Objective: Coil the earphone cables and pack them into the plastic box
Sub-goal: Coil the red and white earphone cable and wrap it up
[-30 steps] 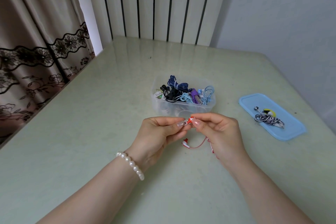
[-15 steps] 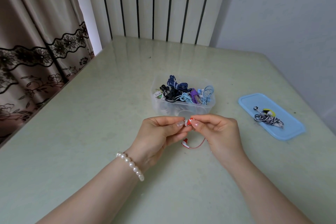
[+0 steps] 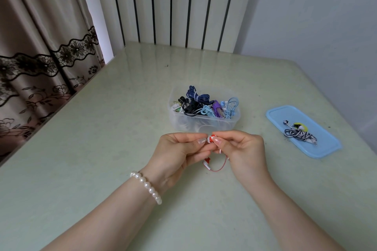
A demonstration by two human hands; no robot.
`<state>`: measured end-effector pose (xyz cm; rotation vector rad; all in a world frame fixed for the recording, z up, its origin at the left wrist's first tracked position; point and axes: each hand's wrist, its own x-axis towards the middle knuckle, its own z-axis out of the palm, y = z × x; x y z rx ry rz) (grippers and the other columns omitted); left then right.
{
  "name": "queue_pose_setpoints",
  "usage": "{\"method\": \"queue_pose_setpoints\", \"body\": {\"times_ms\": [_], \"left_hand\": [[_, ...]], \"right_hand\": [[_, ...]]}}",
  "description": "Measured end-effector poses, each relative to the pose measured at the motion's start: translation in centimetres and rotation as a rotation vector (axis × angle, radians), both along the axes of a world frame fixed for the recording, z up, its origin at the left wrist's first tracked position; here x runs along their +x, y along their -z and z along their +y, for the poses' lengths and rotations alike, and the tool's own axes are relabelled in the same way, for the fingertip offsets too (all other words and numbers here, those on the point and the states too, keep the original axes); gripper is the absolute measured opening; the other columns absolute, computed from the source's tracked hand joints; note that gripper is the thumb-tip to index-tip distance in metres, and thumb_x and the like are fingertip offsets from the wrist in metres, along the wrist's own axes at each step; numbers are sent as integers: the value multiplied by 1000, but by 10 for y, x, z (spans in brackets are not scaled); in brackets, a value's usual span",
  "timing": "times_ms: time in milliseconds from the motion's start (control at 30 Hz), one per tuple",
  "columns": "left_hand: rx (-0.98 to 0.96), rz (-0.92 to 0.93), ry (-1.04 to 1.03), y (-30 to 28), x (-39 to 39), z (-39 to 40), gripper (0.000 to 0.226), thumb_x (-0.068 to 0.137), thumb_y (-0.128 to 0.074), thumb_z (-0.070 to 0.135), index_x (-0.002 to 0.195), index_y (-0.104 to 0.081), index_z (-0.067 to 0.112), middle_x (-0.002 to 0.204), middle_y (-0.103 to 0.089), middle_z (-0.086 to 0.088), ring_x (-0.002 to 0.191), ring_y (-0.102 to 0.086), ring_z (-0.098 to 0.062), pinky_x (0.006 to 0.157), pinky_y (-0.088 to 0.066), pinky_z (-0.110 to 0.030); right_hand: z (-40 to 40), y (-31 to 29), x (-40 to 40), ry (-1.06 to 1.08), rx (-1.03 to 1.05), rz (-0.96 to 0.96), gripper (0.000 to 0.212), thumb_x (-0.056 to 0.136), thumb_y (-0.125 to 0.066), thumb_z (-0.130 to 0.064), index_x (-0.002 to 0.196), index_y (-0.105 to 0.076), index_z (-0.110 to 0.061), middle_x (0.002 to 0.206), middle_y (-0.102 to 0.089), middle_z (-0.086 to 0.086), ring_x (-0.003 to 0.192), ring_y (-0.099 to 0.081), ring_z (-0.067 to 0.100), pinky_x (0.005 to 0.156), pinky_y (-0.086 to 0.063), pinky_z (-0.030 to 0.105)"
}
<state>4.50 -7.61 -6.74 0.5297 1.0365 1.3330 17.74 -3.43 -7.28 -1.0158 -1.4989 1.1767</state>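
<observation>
1. The left hand point(image 3: 179, 154) and right hand point(image 3: 240, 149) both pinched a red-and-white earphone point(image 3: 210, 139), just in front of the plastic box point(image 3: 204, 124).
2. Its cable point(image 3: 221, 166) was mostly hidden behind the palms; one earbud dangled below.
3. Coiled cables point(image 3: 201, 104) tangled in the box were hard to separate.

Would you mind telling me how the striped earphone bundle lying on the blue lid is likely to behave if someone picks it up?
The striped earphone bundle is thin cable wound loosely, so it is probably light and floppy. One earbud and its lead stick out toward the far end, so loose ends may dangle or uncoil. It rests on the smooth blue lid, so a push would likely slide it.
</observation>
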Motion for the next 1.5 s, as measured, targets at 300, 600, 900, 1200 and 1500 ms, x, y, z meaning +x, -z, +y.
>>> {"method": "queue_pose_setpoints", "body": {"times_ms": [300,600,900,1200,1500], "left_hand": [[-5,-24,-7,-3,3,-1,17,84,-52,-8,96,-64,-11,86,-71,-21,76,-72,-24,65,-58,-23],[-45,-130,-31,-8,6,-4,17,85,-50,-10,92,-63,-4,80,-72,-15,71,-72,-20,61,-58,-23],[-43,-190,-30,-9,7,-6,20,86,-48,-11,96,-63,-3,83,-72,-15,74,-72,-20,64,-58,-24],[92,41,-74,-8,11,-10,22,86,-50,-9,94,-66,5,85,-74,-10,80,-71,-17,66,-57,-21],[37,-6,45,-7,-3,-5,22,85,-51,-8,101,-63,0,89,-73,-16,78,-72,-23,69,-58,-24]], "right_hand": [[-2,4,-4,91,8,-13,25,78,-64,6,72,-69,-18,62,-70,-11,58,-65,8,61,-52,18],[-7,6,-10,189,95,-26,34,79,-64,6,71,-66,-27,78,-70,4,68,-68,7,67,-53,19],[-4,15,-11,273,294,-109,32,77,-63,7,76,-70,-25,78,-66,-8,73,-65,8,70,-52,22],[-3,15,-12,247,297,-109,35,76,-62,12,77,-71,-22,76,-66,-10,72,-64,1,68,-49,12],[8,4,3,-49,-41,88,18,77,-65,4,74,-72,-12,68,-70,16,61,-62,32,58,-51,27]]}}
